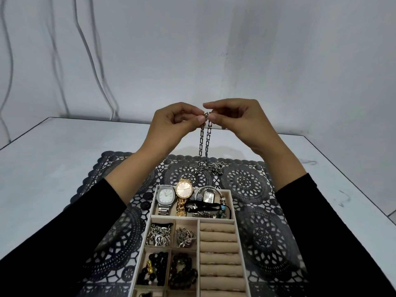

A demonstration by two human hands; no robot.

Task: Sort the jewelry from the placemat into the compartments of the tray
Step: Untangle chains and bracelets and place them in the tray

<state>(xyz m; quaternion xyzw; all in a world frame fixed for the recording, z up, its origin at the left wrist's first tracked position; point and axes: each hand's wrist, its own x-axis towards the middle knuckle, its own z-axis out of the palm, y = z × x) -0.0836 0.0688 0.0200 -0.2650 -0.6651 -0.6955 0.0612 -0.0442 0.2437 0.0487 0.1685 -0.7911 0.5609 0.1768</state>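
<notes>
A silver chain necklace (205, 144) hangs in two strands from both raised hands; its lower end lies bunched on the dark lace placemat (246, 183). My left hand (175, 123) pinches one end of the chain and my right hand (233, 121) pinches the other, fingertips almost meeting. Below them stands the beige tray (232, 202). Its far compartment holds several watches (184, 196) and bracelets. Smaller compartments on the left hold silver pieces (159, 234), a brooch (185, 236) and dark bead bracelets (182, 273). Ring rolls (219, 254) fill the right side.
The placemat lies on a white table (53, 159) whose back edge meets a pale wall. The table's right edge (351, 185) runs diagonally close to the placemat. White cables (94, 61) hang on the wall at the left.
</notes>
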